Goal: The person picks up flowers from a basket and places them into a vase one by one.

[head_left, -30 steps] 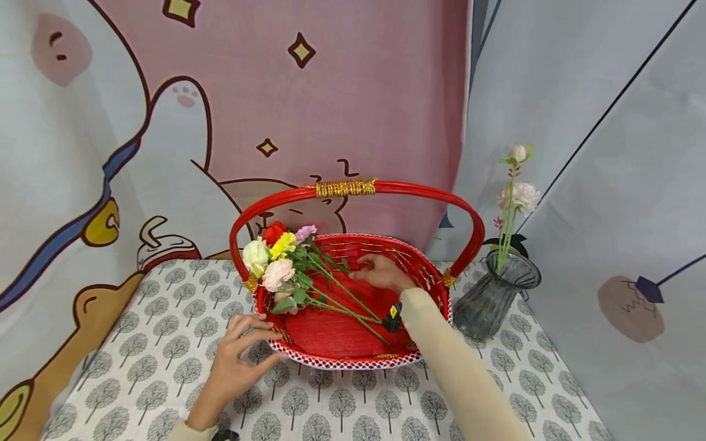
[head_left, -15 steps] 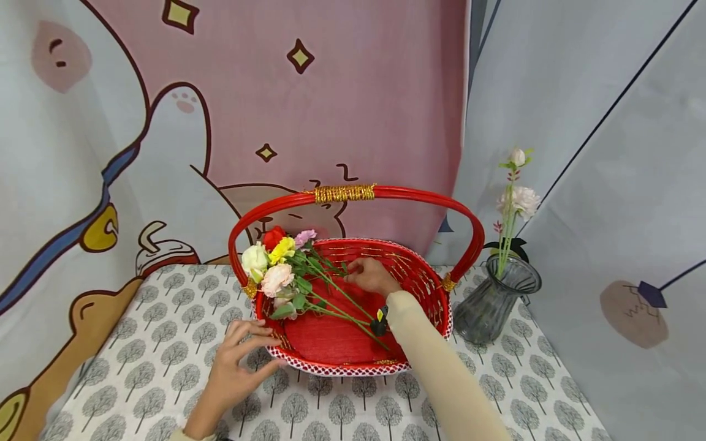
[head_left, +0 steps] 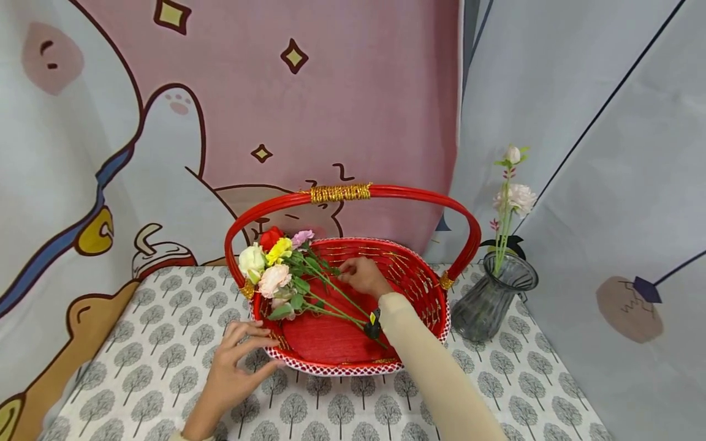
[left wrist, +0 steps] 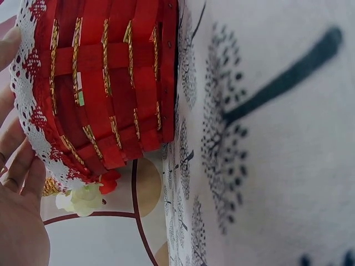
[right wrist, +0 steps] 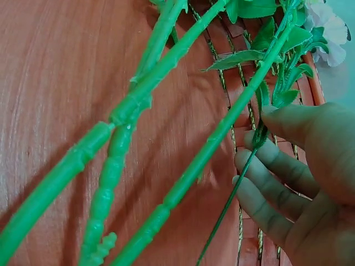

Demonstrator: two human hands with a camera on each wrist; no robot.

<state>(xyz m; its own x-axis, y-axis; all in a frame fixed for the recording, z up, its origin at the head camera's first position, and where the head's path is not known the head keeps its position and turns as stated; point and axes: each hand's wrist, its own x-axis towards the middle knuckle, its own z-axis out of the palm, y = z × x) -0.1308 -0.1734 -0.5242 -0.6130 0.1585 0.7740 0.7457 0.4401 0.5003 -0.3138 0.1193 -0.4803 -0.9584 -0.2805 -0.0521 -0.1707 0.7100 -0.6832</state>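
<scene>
Inside a red woven basket (head_left: 320, 340) with white lace trim lie artificial flowers, their heads bunched at the left: red, yellow, white, pale pink and a lilac one (head_left: 302, 239). My right hand (head_left: 364, 275) reaches into the basket, thumb and fingertips pinching a thin dark green flower stem (right wrist: 227, 205) below its leaves. Thicker green stems (right wrist: 194, 160) cross beside that hand. At the basket's left front, my left hand (head_left: 234, 364) touches the lace rim (left wrist: 41, 130) with spread fingers, thumb apart from the rest.
The basket's tall red handle (head_left: 419, 195), wound with gold at its top, arches over the right hand. A grey glass vase (head_left: 485, 306) holding pale flowers (head_left: 517, 197) stands to the right. A tree-print cloth (head_left: 138, 380) covers the table; a cartoon curtain (head_left: 375, 110) hangs close behind.
My right hand has moved left inside the basket, up to the flower's leaves, and now pinches a thin stem. The left hand stays at the rim.
</scene>
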